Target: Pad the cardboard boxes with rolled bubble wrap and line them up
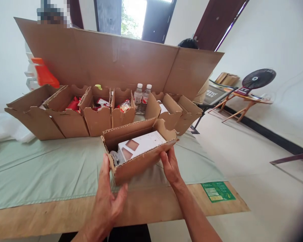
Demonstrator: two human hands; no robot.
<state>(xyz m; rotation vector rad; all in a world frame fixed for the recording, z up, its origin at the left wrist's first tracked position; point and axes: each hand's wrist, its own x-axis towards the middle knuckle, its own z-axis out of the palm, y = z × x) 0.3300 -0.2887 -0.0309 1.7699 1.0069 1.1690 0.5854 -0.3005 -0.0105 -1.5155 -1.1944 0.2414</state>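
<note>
Both hands grip the box [138,153]: left hand [108,198] at its near-left corner, right hand [170,166] at its right end. Fingers of each press its walls; a white carton [141,144] lies inside

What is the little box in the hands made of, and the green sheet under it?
The box looks like brown corrugated cardboard, matte: its cut top edge shows wavy fluting. Both hands, left and right, grip it. The green sheet looks like soft cloth, since it creases and wrinkles, though thin plastic is possible.
</note>
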